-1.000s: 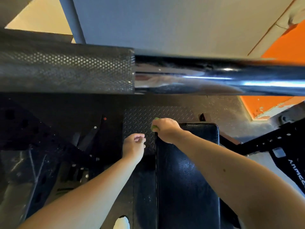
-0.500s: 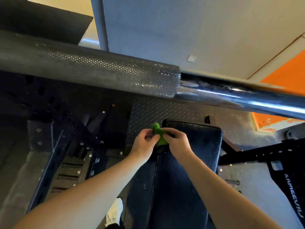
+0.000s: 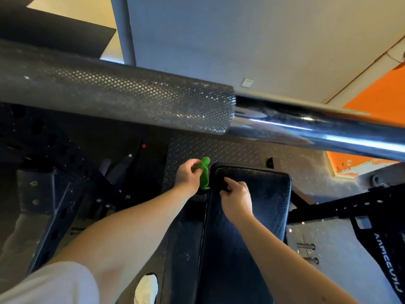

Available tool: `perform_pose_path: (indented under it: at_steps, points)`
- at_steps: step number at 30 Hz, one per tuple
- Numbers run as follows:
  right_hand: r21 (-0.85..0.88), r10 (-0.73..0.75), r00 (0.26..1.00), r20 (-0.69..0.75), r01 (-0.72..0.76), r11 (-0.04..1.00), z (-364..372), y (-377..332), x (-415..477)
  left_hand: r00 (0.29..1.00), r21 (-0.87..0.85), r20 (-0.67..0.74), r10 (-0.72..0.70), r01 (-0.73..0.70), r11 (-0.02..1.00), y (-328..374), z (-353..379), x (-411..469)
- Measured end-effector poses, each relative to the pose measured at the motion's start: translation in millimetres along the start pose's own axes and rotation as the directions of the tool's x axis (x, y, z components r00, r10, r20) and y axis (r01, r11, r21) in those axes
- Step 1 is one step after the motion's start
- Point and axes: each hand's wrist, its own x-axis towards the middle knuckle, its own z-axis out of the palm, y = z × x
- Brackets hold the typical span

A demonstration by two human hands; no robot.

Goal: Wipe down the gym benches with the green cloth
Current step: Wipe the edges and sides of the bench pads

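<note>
wall bright | bench (image 3: 252, 216) dim | barbell (image 3: 317, 130) glare | edges warped

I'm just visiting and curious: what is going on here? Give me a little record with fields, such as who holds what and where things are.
place: a gym, seen from above the hands
bench pad: black, lying under a barbell
left hand: grips the green cloth
green cloth: bunched up, by the pad's far left corner
right hand: holds nothing, over the pad's far end
also in view: white shoe, black rack frame
</note>
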Motion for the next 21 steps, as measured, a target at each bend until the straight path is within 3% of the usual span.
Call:
perform_pose_path:
  at_steps: [3,8,16,21]
  points:
    - [-0.187,-0.097,0.992,-0.077,0.082,0.979,14.8,4.4,0.9,0.99,-0.07,0.141,0.004,0.006,0.998,-1.3,14.1,6.3]
    - [-0.366,-0.304,0.929,-0.21,0.214,0.906,29.6,23.7,-7.1,0.988,-0.184,0.152,0.012,0.016,0.983,-20.3,24.1,-1.7]
    - [-0.468,-0.312,0.94,-0.14,0.215,0.857,31.9,27.0,-0.5,0.997,-0.248,0.028,0.077,-0.067,0.966,-61.3,43.1,-29.2]
    - [-0.517,-0.325,0.934,-0.148,0.207,0.83,36.7,25.9,-0.4,0.986,-0.171,-0.016,0.167,-0.168,0.971,-86.4,54.1,-44.9]
